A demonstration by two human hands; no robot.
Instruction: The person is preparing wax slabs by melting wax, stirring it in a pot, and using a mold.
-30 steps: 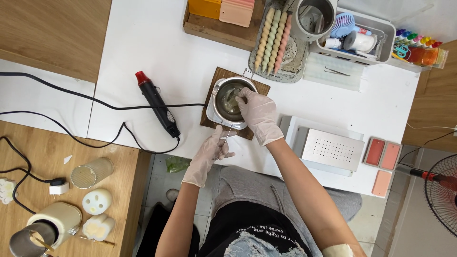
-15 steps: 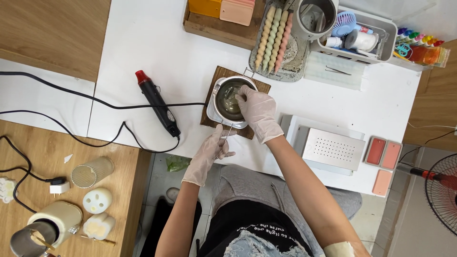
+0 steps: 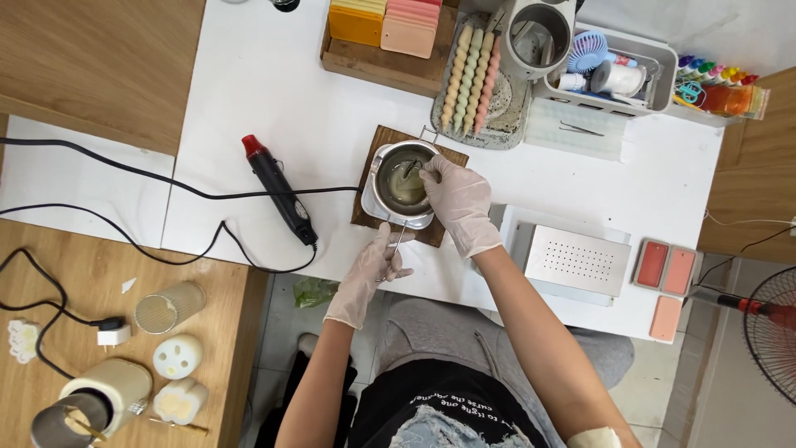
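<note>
The left hand (image 3: 369, 270), in a pale disposable glove, had its fingers closed round the thin wire handle of the small round steel pot (image 3: 402, 182), apparently steadying it. The pot sat on a dark square wooden board (image 3: 369, 162) near the middle of the white tabletop (image 3: 274, 91), probably shielding that surface. The gloved right hand (image 3: 460, 199), at the pot's three o'clock, pinched a slim dark stick (image 3: 412, 168) dipping into the pale liquid. A black heat gun with a red nozzle (image 3: 279, 189) lay at nine o'clock, well apart.
</note>
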